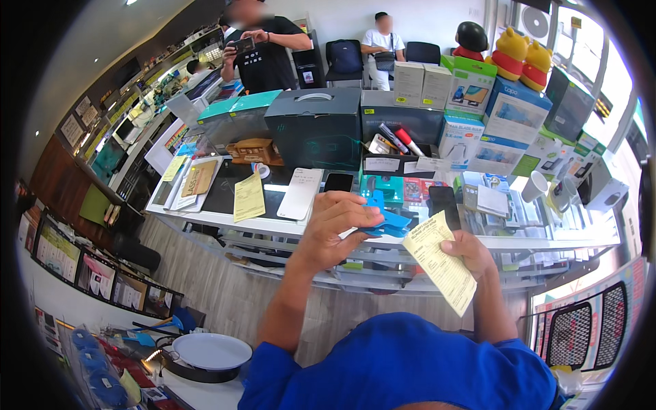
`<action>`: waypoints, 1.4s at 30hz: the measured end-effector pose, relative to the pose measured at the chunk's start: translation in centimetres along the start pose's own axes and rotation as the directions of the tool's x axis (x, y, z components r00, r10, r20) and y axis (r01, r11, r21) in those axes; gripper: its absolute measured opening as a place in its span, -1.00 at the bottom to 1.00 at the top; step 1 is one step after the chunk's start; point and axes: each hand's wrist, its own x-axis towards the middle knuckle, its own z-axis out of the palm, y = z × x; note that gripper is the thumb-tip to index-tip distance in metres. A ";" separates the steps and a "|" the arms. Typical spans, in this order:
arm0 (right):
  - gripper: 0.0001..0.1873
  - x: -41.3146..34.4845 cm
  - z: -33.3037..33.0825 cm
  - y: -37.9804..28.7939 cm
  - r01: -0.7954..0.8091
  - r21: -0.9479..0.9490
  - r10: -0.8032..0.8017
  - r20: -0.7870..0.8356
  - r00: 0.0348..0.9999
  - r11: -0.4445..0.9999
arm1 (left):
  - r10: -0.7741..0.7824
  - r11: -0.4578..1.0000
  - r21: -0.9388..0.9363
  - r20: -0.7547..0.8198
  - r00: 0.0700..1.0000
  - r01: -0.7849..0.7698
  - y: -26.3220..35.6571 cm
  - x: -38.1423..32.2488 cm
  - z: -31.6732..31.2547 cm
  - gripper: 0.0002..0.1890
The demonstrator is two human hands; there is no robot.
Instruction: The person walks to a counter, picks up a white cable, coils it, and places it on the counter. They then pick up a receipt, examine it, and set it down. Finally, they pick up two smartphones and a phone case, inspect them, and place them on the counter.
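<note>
My left hand (333,228) grips a blue plastic clip (387,218) between thumb and fingers, above the front edge of the glass display counter (543,246). In my right hand (469,253) is a yellow printed slip (443,264), pinched under the thumb and hanging at a slant. The clip's far end comes close to the slip's upper corner; I cannot tell whether they touch. Behind my hands, a dark phone (339,182) and another dark phone (442,197) lie on the counter. Left of the first phone are a white sheet with handwriting (300,197) and another yellow slip (249,197).
A black pen holder (435,152) and large dark speaker boxes (312,130) line the counter's back. Product boxes (517,110) are stacked at right, near a white cup (534,185). Across the counter, a person (266,51) holds up a phone; another person (380,46) sits behind.
</note>
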 end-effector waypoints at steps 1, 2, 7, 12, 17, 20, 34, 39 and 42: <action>-0.57 -0.3 -0.4 -0.5 -0.017 -0.027 0.017 -0.002 1.000 0.999 | 0.039 0.998 0.045 0.043 0.998 -0.041 0.1 0.6 -0.5 -0.67; -0.58 -0.5 -0.4 -1.2 -0.008 -0.088 0.006 -0.026 1.000 0.996 | 0.076 0.993 0.088 0.087 0.993 -0.084 0.2 1.2 -0.8 -0.65; -0.57 -1.3 -0.2 -3.4 -0.104 -0.282 0.073 -0.120 0.990 0.954 | 0.209 0.914 0.271 0.321 0.924 -0.301 1.1 2.5 -3.0 -0.50; -0.56 -3.0 -1.1 -5.3 -0.033 -0.360 -0.039 -0.189 0.981 0.932 | 0.080 0.918 0.341 0.344 0.935 -0.204 -0.7 4.3 -4.0 -0.55; -0.57 -2.3 -1.3 -4.6 0.077 -0.446 -0.238 -0.317 0.918 0.892 | -0.486 0.874 0.111 0.165 0.858 0.474 -4.1 3.5 1.7 -0.57; -0.59 -0.5 -1.5 -3.5 0.205 -0.279 -0.287 -0.299 0.910 0.938 | -0.651 0.749 -0.015 0.167 0.740 0.662 -7.1 3.0 8.0 -0.59; -0.64 1.8 0.4 1.0 0.316 -0.531 -0.553 -0.377 0.743 0.786 | -0.659 0.446 -0.631 0.247 0.710 0.634 -2.6 3.2 12.5 -0.58; -0.43 2.9 0.9 3.1 0.342 -0.587 -0.536 -0.190 0.823 0.734 | -0.743 0.507 -0.559 0.103 0.661 0.656 1.4 -0.3 10.4 -0.68; -0.08 3.8 -0.3 1.3 0.256 -0.219 -0.267 -0.024 0.963 0.942 | -0.608 0.692 -0.412 0.109 0.786 0.592 2.1 -2.0 7.9 -0.77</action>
